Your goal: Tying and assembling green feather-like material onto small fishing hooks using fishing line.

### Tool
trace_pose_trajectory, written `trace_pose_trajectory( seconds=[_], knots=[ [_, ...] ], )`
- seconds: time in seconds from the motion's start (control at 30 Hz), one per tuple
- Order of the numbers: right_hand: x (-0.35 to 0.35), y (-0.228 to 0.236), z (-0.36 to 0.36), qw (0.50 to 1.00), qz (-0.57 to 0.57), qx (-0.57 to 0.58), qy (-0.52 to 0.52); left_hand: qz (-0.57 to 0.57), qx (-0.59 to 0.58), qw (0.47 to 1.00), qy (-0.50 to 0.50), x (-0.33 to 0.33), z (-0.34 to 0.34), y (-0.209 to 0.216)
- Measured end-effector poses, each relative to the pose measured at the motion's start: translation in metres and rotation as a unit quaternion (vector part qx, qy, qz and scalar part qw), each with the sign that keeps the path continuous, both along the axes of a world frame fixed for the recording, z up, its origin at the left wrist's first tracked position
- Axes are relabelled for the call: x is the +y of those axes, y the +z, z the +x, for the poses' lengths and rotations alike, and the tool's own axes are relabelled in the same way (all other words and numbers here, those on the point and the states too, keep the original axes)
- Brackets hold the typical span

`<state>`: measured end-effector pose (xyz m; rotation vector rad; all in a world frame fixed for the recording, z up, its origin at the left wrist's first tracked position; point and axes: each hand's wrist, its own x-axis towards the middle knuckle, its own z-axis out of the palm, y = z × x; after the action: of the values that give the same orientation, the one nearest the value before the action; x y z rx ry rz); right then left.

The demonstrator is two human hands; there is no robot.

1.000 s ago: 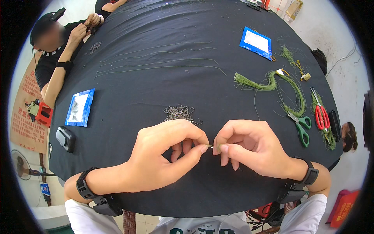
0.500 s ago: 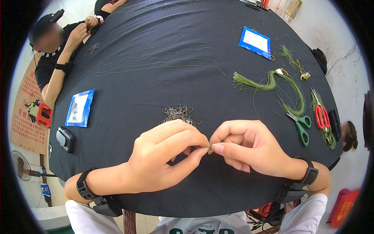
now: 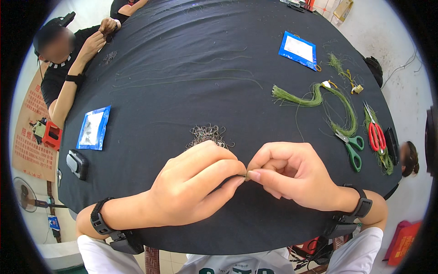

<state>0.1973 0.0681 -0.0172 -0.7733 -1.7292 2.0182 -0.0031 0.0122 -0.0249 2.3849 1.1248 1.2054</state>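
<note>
Over the near middle of the table, my left hand and my right hand meet fingertip to fingertip. Each is closed in a pinch of thumb and forefinger. What sits between the fingertips is tiny and mostly covered; I cannot make it out. Just beyond my left hand lies a pile of metal fish hooks, its near edge hidden by the knuckles. Off to the right, a bundle of green line curves across the dark cloth, tied near its middle.
Green-handled scissors and red-handled scissors lie at the right. Several single lines stretch across the dark tablecloth. Blue packets lie left and far right; a grey-black device is left. A co-worker works at far left.
My hands have barely moved; the fingertips stay pinched together. The right hand's lower fingers have curled in slightly. The far-left co-worker's hands have shifted a little.
</note>
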Motion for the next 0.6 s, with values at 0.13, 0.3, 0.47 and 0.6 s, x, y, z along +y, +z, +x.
trace_pose_trajectory(
  seconds=[0.13, 0.3, 0.47, 0.6],
  knots=[
    [-0.0027, -0.0024, 0.0001, 0.998, 0.058, -0.015, -0.013, 0.032, -0.001, 0.999, -0.008, 0.0013, 0.0008, -0.004],
    [-0.0021, 0.0044, -0.0003, 0.998, 0.048, -0.027, -0.005, -0.004, -0.008, 1.0, 0.006, -0.0021, 0.0017, -0.0012],
    [0.0005, 0.0073, -0.0004, 0.999, -0.024, -0.023, 0.005, -0.009, -0.019, 1.0, 0.004, -0.0022, 0.0015, -0.0011],
    [0.0018, 0.007, -0.0004, 0.999, -0.046, -0.024, 0.011, 0.005, -0.014, 1.0, -0.001, -0.0019, 0.0015, -0.0018]
  ],
)
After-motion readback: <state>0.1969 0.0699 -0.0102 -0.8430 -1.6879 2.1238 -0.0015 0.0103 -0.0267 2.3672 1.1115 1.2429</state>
